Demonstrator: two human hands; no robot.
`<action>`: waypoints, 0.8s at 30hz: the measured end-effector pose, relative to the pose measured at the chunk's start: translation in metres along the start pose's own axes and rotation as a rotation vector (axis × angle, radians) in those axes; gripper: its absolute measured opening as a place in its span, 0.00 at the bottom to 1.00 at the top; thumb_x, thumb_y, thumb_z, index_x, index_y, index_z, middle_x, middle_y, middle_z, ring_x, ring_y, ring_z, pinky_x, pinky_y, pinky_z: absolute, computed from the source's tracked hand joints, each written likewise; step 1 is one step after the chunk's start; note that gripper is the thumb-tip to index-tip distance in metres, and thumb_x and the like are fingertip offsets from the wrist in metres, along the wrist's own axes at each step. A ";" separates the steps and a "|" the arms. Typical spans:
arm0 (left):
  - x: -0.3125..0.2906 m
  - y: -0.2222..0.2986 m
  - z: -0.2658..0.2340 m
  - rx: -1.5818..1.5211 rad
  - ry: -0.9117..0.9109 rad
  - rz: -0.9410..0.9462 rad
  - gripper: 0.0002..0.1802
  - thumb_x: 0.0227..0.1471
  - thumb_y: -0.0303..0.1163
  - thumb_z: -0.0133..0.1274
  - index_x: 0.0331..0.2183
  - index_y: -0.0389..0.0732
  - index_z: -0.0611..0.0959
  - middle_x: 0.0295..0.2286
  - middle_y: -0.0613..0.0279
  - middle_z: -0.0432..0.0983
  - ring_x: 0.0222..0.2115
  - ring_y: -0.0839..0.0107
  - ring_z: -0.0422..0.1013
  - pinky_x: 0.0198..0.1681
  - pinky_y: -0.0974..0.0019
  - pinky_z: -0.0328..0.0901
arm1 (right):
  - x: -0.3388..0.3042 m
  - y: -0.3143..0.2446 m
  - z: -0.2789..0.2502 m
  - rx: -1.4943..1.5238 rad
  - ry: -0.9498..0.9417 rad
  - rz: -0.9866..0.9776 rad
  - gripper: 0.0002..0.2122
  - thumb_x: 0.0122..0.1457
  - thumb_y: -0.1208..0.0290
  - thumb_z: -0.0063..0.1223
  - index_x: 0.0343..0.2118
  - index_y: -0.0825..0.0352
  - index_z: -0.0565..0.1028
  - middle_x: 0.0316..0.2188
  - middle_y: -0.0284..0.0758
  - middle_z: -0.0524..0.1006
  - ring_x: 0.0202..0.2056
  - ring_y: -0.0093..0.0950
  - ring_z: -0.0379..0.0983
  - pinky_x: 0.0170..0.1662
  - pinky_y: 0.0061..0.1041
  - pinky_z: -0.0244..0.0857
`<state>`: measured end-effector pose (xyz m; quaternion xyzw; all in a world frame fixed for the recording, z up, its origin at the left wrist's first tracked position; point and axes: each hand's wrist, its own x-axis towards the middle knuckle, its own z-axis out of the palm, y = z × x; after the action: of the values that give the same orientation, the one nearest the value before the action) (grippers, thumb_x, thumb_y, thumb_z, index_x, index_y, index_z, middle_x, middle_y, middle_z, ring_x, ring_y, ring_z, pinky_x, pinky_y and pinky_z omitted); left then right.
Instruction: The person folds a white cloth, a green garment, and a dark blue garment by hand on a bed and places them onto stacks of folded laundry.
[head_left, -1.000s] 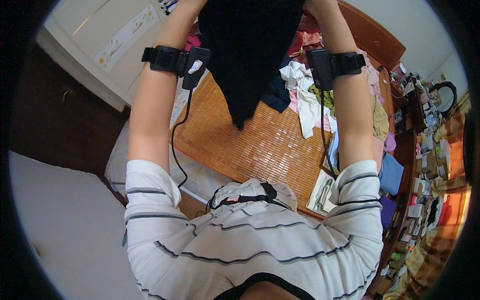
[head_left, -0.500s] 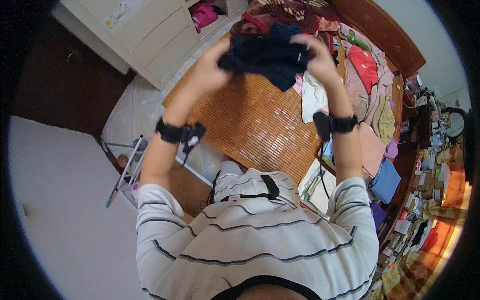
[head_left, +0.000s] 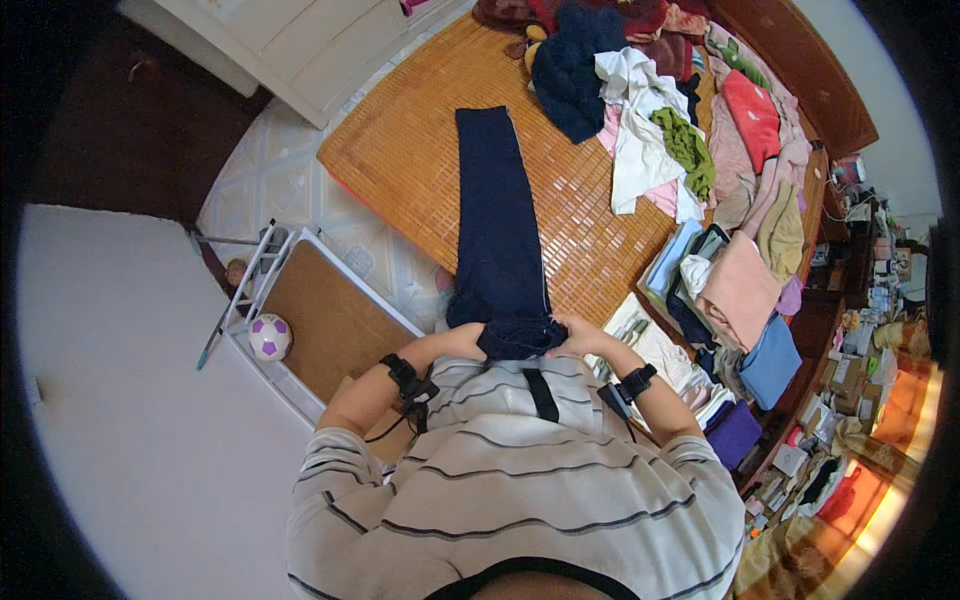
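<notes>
— What's different from a moment back?

— Half a second ago the dark blue trousers [head_left: 497, 225] were bunched up in the air between both hands. Now they lie stretched out long and flat on the woven mat [head_left: 400, 150] of the bed, legs together, running from the near edge up toward the middle.

— So the lifting and shaking part is over?

— I'd judge so; the cloth is down and straightened, which looks like the laying-out stage of folding.

— Where are the hands against it?

— Both at the near end, at the waistband by the bed's near edge. The left hand [head_left: 462, 342] is closed on the left corner of the waist, the right hand [head_left: 578, 336] closed on the right corner, each pinching cloth with curled fingers. The far hems lie well away from them.

— Anything crowding it?

— A heap of mixed clothes [head_left: 650, 120] fills the far right corner, and folded stacks [head_left: 735, 290] sit along the right edge, near but not touching.
</notes>
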<state>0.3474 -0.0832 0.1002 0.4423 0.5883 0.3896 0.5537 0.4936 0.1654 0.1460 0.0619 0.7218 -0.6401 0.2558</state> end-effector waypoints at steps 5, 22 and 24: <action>0.008 0.003 -0.023 -0.123 0.123 -0.190 0.30 0.30 0.25 0.56 0.42 0.31 0.71 0.32 0.54 0.74 0.35 0.67 0.69 0.41 0.66 0.64 | 0.018 -0.036 -0.021 0.019 0.078 0.113 0.24 0.39 0.76 0.65 0.43 0.67 0.71 0.35 0.29 0.74 0.37 0.22 0.67 0.45 0.22 0.61; 0.084 -0.110 -0.254 -0.053 1.002 -0.113 0.41 0.32 0.32 0.65 0.48 0.30 0.64 0.44 0.45 0.64 0.47 0.56 0.62 0.50 0.60 0.58 | 0.234 -0.003 -0.117 -0.385 0.769 0.010 0.45 0.35 0.75 0.63 0.59 0.62 0.50 0.55 0.50 0.53 0.56 0.45 0.51 0.58 0.32 0.49; 0.070 -0.151 -0.205 -0.246 0.944 -0.208 0.40 0.32 0.33 0.65 0.47 0.29 0.66 0.43 0.47 0.67 0.46 0.58 0.63 0.49 0.60 0.58 | 0.230 0.046 -0.090 -0.315 0.788 0.165 0.45 0.36 0.72 0.65 0.59 0.62 0.49 0.55 0.51 0.52 0.55 0.47 0.52 0.56 0.32 0.52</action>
<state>0.1301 -0.0563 -0.0475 0.0881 0.7652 0.5566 0.3112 0.2888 0.2045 0.0058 0.3193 0.8459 -0.4269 0.0171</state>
